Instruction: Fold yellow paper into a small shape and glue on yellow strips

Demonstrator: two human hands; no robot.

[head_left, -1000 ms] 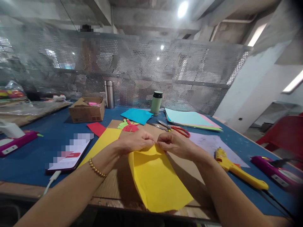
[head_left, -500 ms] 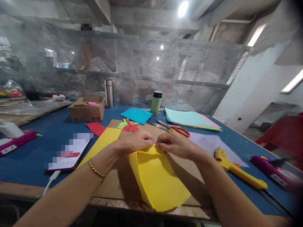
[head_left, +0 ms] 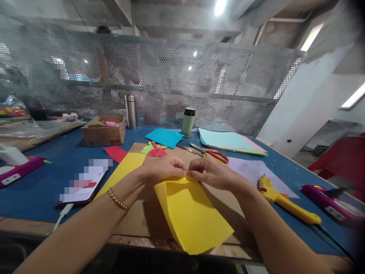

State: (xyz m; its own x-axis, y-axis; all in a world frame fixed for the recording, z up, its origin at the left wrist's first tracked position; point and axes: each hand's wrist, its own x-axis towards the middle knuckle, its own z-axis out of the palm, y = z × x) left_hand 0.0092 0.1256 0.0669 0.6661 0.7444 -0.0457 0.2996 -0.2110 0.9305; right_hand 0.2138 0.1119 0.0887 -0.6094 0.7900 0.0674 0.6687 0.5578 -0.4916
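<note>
A folded yellow paper bag (head_left: 196, 217) tilts toward me above a sheet of brown cardboard (head_left: 134, 220). My left hand (head_left: 165, 167) pinches its far edge, fingers closed. Right beside it, my right hand (head_left: 212, 173) pinches the same edge, and the two thumbs nearly meet. The fingertips cover the spot they press. Left of the bag lies a flat yellow paper strip (head_left: 125, 167). Just beyond my hands are red cut paper pieces (head_left: 156, 150), green cut paper pieces (head_left: 147, 147) and red-handled scissors (head_left: 217, 156).
At right lie a yellow glue gun (head_left: 288, 207), lilac paper (head_left: 253, 171) and a purple power strip (head_left: 332, 201). A phone (head_left: 85, 182) charges at left. Farther back stand a cardboard box (head_left: 104, 133), a steel flask (head_left: 131, 114), a green bottle (head_left: 188, 123), a blue folded paper (head_left: 164, 137) and coloured sheets (head_left: 228, 140).
Both hands keep their pinch on the bag's far edge. The bag's near right corner has swung slightly to the right, and the camera view has shifted a little.
</note>
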